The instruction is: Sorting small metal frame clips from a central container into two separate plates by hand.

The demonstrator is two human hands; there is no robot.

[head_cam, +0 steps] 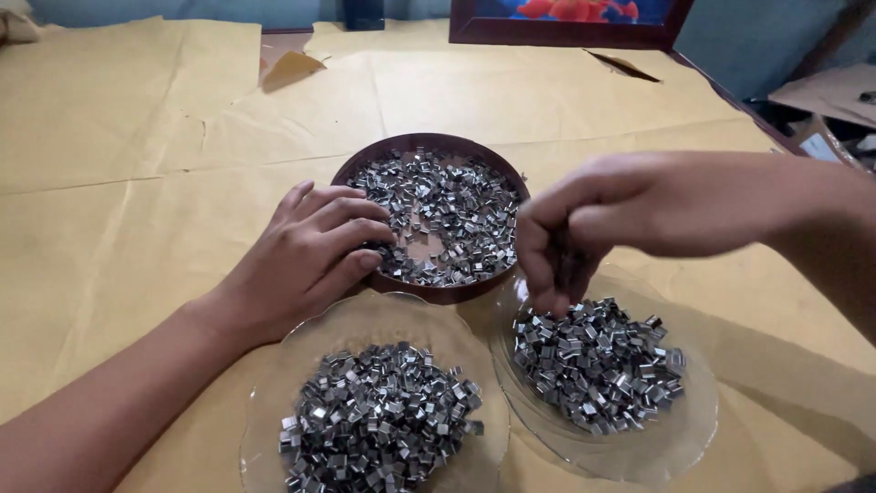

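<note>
Small shiny metal clips [438, 205] fill the dark brown round bowl [474, 157] at table centre; bare patch of bowl bottom shows in the middle. I see my left hand [306, 256] resting on the bowl's left rim, fingers curled and held close together, fingertips touching the clips at the near-left edge. Cannot tell if it pinches any piece.

My right hand [570, 233] hangs over the gap between the bowl and the right glass plate [698, 415], fingers bunched downward, tips pressed together; something small may sit between them, too blurred to say. It is just above the heap of clips [598, 361] on that plate.

Left glass plate [265, 402] sits near me, holding a second heap of clips [379, 411]; its rim touches or overlaps the right plate's rim, and both plates sit right against the bowl's near edge.

All on yellow-brown paper [137, 164] covering the table, creased and torn in spots. Dark-framed picture [566, 23] at the far edge, cardboard clutter [826, 96] far right.
</note>
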